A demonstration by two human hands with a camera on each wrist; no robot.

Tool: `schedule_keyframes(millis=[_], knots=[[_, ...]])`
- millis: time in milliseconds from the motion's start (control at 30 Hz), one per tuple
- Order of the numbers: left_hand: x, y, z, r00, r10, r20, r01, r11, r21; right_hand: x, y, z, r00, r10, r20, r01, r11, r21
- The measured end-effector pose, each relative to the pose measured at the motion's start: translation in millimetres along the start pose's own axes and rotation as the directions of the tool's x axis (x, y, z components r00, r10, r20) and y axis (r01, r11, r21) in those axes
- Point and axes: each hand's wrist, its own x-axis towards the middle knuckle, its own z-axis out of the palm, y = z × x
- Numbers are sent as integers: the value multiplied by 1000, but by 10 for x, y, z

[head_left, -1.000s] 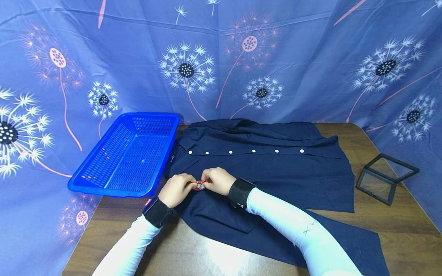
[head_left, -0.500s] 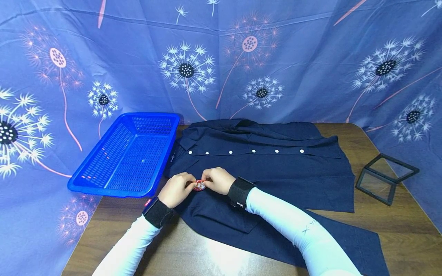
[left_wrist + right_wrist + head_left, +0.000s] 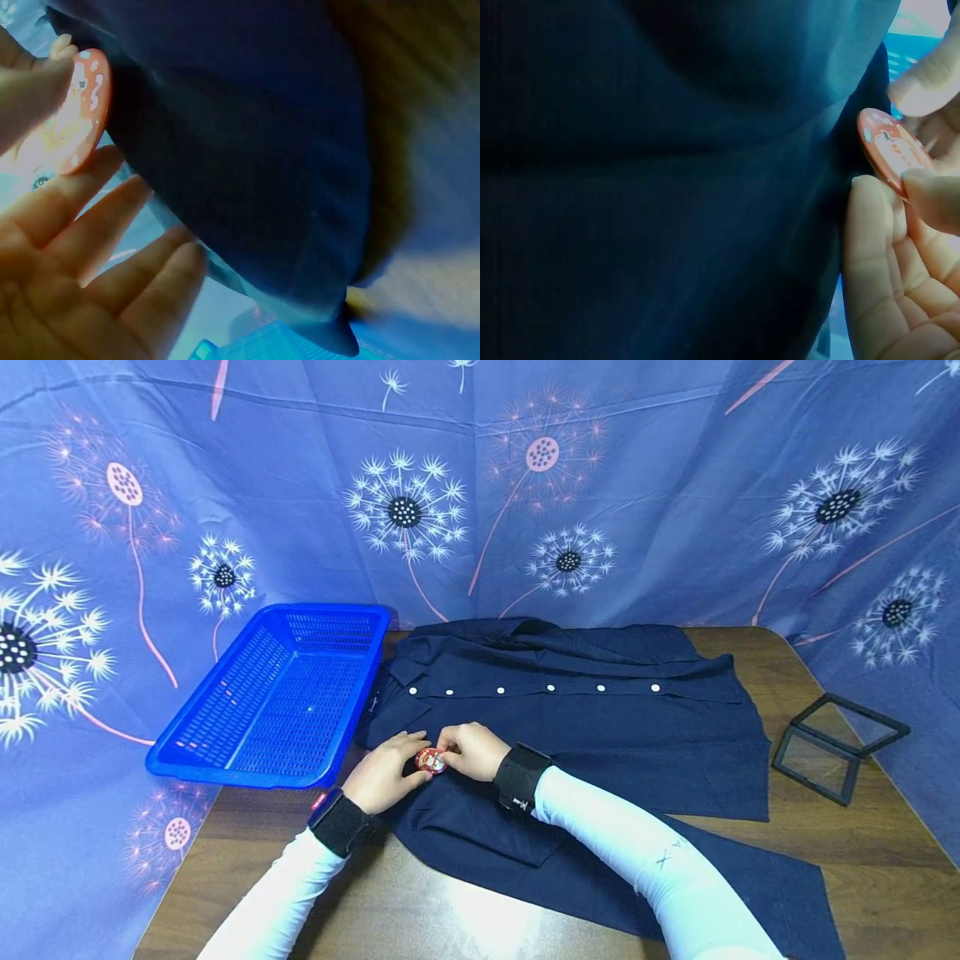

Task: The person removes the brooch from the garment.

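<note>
Blue drapery point(image 3: 660, 485) backs an apparently wooden table point(image 3: 390, 897) bearing a navy shirt point(image 3: 607, 739).

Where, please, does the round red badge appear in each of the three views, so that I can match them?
Head: the badge is slightly left of centre, below mid-height, between left hand and right hand.
Left wrist: the badge is at upper left.
Right wrist: the badge is towards the right, slightly above mid-height.
Shared landmark: the navy shirt.

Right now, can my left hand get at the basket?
Probably yes: the basket sits close beside your left hand, its top open and nothing standing between. Your right hand pinches the badge.
</note>
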Motion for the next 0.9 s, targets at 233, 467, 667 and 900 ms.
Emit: schedule_keyframes(millis=[233,467,667,900], knots=[[-23,21,-19,978,-117,173,112,993,38,9,6,2,999,29,27,-30,999,28],[-17,-5,-12,956,-162,243,153,987,58,22,1,9,995,72,71,-77,995,70],[-10,-20,8,946,-171,275,160,985,62,18,-4,19,990,97,100,-107,989,99],[-10,-39,37,941,-182,286,162,982,93,16,-2,28,983,127,133,-146,979,143]])
